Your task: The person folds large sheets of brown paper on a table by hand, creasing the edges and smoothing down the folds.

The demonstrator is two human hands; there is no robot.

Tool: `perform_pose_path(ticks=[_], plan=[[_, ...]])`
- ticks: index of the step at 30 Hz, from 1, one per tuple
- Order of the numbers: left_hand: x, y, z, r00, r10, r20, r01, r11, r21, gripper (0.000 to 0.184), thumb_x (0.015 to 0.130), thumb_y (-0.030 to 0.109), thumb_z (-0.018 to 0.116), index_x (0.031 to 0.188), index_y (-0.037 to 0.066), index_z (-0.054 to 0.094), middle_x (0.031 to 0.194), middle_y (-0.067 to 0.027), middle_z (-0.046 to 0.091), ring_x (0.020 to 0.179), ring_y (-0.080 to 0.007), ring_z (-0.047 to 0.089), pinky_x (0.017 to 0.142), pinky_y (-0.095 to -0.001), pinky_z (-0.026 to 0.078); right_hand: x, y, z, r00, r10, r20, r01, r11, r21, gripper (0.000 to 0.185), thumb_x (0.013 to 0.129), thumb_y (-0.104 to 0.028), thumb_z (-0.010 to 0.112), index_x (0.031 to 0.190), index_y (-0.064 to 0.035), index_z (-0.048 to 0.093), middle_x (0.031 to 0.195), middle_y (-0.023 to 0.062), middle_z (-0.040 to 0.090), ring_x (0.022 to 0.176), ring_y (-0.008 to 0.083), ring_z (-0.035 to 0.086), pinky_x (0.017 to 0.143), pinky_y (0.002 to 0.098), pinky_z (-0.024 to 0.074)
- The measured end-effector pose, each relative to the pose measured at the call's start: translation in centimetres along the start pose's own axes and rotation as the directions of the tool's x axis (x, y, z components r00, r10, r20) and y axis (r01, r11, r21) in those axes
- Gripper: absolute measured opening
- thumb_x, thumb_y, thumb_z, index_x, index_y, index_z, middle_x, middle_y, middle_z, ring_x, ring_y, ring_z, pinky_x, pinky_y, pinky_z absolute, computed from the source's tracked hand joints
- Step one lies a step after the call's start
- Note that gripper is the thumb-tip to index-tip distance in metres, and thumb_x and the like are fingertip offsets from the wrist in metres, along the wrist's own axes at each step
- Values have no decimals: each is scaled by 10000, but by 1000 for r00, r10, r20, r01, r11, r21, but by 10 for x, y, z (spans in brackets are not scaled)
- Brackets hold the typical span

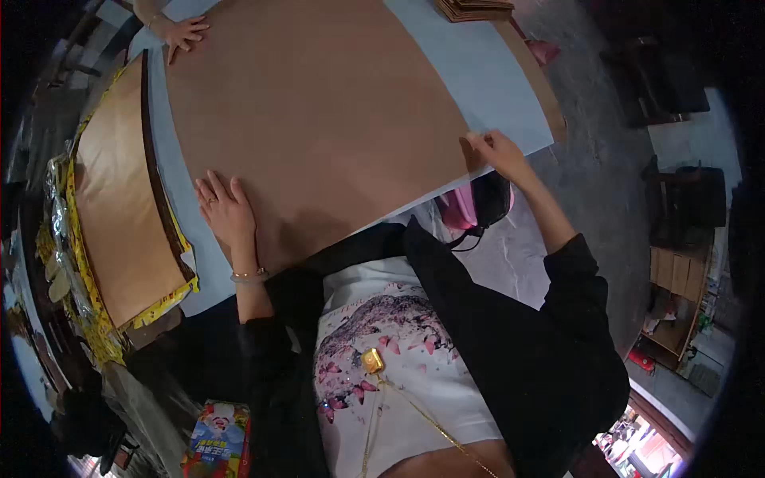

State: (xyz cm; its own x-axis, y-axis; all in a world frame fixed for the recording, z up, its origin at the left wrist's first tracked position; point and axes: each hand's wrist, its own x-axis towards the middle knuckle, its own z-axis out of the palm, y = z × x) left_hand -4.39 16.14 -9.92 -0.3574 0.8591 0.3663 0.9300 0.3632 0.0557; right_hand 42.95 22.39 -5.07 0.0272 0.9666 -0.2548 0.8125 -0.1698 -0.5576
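A large brown sheet (319, 103) lies over a pale blue-white surface (494, 80). My left hand (226, 209) rests flat on the sheet's left edge near the front, fingers apart, with a bracelet at the wrist. At the sheet's right front corner, my right hand (498, 154) pinches the edge between thumb and fingers. Another person's hand (182, 33) lies spread on the sheet's far left edge, well away from mine.
On the left is a stack of brown sheets (123, 199) with yellow wrapping beneath. Folded brown pieces (474, 9) sit at the far right. A pink and black bag (478, 203) is below the table's front edge. A colourful packet (217, 438) is at lower left.
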Motion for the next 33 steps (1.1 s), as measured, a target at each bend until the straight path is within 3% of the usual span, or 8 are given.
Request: perform_pose_path(ticks=[9,11,17,20,25,28,30,33], plan=[[1,1,0,1000,-4,6,4,1000,5,555,911,453,345,1332,91,360,1376,-182,321,1284,-327,281,1009,-481,273,-9,-15,-2,999,10,-35,1,953,302,546,821,-470,539,832,75,576,684,103,592,627,170,565,581,289,451],[1,0,-1,1000,-1,-2,1,1000,-4,557,911,458,341,1329,91,365,1377,-179,320,1288,-322,276,1006,-481,276,-10,-30,-15,945,141,295,-256,880,400,446,828,-376,564,964,48,579,726,80,586,655,134,557,577,251,444],[1,3,1,999,-40,-28,40,999,-7,561,914,440,343,1355,95,319,1393,-183,288,1295,-327,260,1028,-473,236,-4,-35,-24,914,-211,347,4,859,511,275,862,-187,507,1088,-59,597,869,44,591,729,91,532,626,214,427],[2,14,-21,995,-35,-91,39,999,36,541,894,356,439,1353,95,318,1399,-149,293,1289,-324,269,1032,-463,232,7,-29,-26,916,-86,392,-235,677,697,281,866,-160,487,1102,-47,589,942,12,596,721,83,511,623,211,428],[5,5,-39,846,531,-48,-476,711,-517,349,820,39,537,1169,35,521,1173,-123,525,1103,-310,482,929,-375,390,27,-29,-34,770,-137,624,-588,228,776,226,853,-98,530,1036,26,579,948,63,598,686,91,529,603,191,486],[19,-2,-67,768,595,238,-247,618,-747,250,821,6,530,1061,-7,596,1013,-107,619,968,-255,571,871,-315,439,41,-24,-31,667,-261,698,-736,-85,672,186,866,-67,510,1009,41,560,878,93,582,662,123,539,630,226,512],[31,-4,-90,505,623,596,422,425,-801,287,855,87,530,1125,-8,559,1072,-101,608,1012,-209,552,888,-312,422,56,-17,-26,657,-273,702,-752,-178,635,186,882,-72,487,1015,49,535,866,103,565,680,139,542,634,240,516],[46,-49,-77,323,809,492,589,235,-773,698,836,554,463,1223,-26,472,1164,-155,548,1097,-225,499,968,-327,355,58,-30,-26,672,-234,703,-734,-334,591,200,912,-84,438,1034,70,478,880,125,537,729,171,546,648,263,519]])
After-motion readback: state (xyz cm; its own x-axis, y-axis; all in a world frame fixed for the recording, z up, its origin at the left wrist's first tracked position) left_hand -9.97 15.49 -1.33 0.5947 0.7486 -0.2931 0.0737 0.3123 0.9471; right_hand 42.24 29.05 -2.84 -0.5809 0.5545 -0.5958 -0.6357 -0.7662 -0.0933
